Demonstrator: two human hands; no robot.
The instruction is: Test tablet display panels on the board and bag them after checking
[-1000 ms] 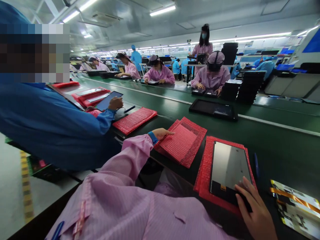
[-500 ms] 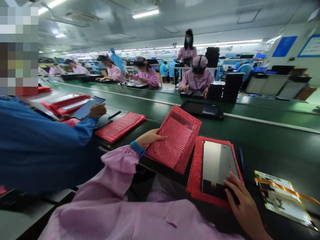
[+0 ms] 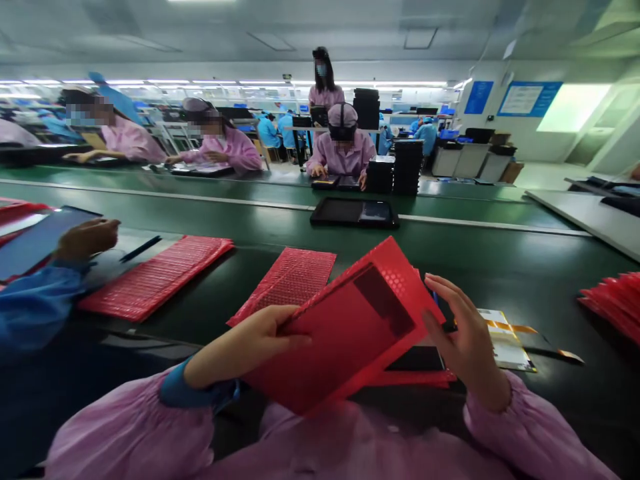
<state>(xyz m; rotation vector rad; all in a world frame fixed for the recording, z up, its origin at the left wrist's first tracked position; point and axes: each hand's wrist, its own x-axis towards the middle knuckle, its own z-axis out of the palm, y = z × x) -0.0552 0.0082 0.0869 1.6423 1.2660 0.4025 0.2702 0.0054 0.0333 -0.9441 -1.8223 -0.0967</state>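
A red bubble bag [image 3: 340, 333] is tilted in front of me, with a dark rectangular panel showing through its film. My left hand [image 3: 260, 340] is closed on its left edge, thumb on the near face. At the upper right corner of the bag is my right hand [image 3: 463, 333], its thumb touching the edge and its fingers stretched out and apart from the thumb. Beneath the bag, partly hidden, a dark-ended display panel [image 3: 417, 359] lies on more red bubble wrap [image 3: 415, 380]. Another red bubble bag [image 3: 295, 277] lies flat just beyond my left hand.
Right of my hand lies a pale panel with an orange ribbon cable [image 3: 510, 340]. A pile of red bags [image 3: 615, 303] stands at far right, another [image 3: 160, 277] at left. A black tray [image 3: 355, 212] rests on the green line. A blue-sleeved co-worker's hand [image 3: 87, 239] is at left.
My right hand has left the display panel and come up to the bag's corner. The held bag has turned and come nearer. A flat red bag now shows beyond it; the view has swung right.
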